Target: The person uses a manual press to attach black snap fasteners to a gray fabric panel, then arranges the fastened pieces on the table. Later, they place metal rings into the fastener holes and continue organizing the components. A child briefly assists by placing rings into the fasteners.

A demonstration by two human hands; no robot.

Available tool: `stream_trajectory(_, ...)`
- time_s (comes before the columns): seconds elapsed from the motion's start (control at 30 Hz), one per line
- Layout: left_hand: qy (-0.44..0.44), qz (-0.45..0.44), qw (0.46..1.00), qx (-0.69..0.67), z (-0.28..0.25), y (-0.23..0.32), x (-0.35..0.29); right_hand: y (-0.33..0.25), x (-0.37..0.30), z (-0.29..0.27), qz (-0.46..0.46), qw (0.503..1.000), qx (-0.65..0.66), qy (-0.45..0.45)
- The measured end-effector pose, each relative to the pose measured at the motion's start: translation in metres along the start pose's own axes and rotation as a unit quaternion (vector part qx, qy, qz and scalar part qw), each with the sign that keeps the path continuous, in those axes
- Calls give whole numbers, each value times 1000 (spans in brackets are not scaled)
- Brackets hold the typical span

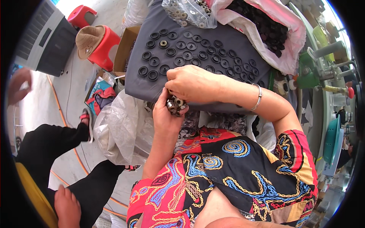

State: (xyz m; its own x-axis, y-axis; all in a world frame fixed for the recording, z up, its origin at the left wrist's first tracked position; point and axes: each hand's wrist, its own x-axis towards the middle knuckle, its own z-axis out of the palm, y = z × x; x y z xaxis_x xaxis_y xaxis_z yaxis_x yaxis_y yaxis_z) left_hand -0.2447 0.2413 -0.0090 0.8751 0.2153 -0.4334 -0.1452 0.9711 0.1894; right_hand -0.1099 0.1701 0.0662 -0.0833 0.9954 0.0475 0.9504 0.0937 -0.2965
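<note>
My left hand (166, 114) is curled around a small pile of shiny metal bearings (175, 105), just off the near edge of the grey cloth-covered table (138, 86). Right above it, my right hand (194, 81) is closed, its fingertips bent down at the bearings. Whatever those fingertips hold is hidden behind the hand. Beyond my hands, many round black plastic wheels (179, 60) lie in loose rows on the cloth. One wheel (164, 44) at the left has a metal piece in its centre. My right forearm covers part of the rows.
A clear bag of metal bearings (186, 15) lies at the table's far side, beside a white sack (294, 41) of black parts. Green machinery (310, 70) stands to the right. At left are a red stool (104, 47) with a hat, a cardboard box (123, 47) and another person's legs (49, 146).
</note>
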Motion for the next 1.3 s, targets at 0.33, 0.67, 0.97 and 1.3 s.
stream_trajectory(0.33,-8,13,999,41,-2,4,-3,2,7,-8,23,997,78,-11)
stream_trajectory(0.67,1,4,1000,-11,-9,0,-4,34,8,7,114,986,14,119)
stream_trajectory(0.97,4,-10,998,-54,-15,6,-10,49,29,31,119,985,-32,117)
stream_trajectory(1.3,-6,12,998,-66,-16,8,-13,47,35,29,135,988,-57,44)
